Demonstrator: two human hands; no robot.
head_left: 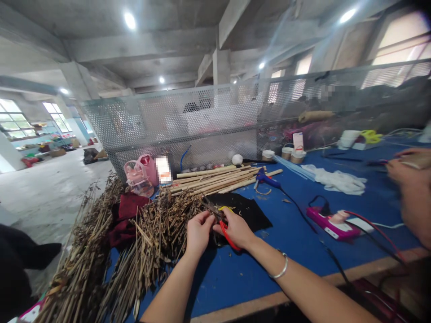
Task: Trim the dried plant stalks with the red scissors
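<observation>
My right hand [237, 226] grips a pair of scissors [230, 235] with red and yellow handles, their dark blades pointing up and left. Close beside it, my left hand [199, 231] has thumb and fingers pinched together near the blades; what it pinches is too small to make out. Dried brown plant stems [161, 224] lie in a heap against the left hand. Under and behind the scissors spreads a black cloth [249, 211] with small bits scattered on it.
Pale wooden sticks [218, 179] lie behind the hands, beside a blue glue gun [267, 179]. A magenta power strip [332, 224] with cords and a white glove [340, 179] are right. Another person's hand [409, 172] works far right. A perforated metal screen [215, 121] bounds the blue table [289, 242].
</observation>
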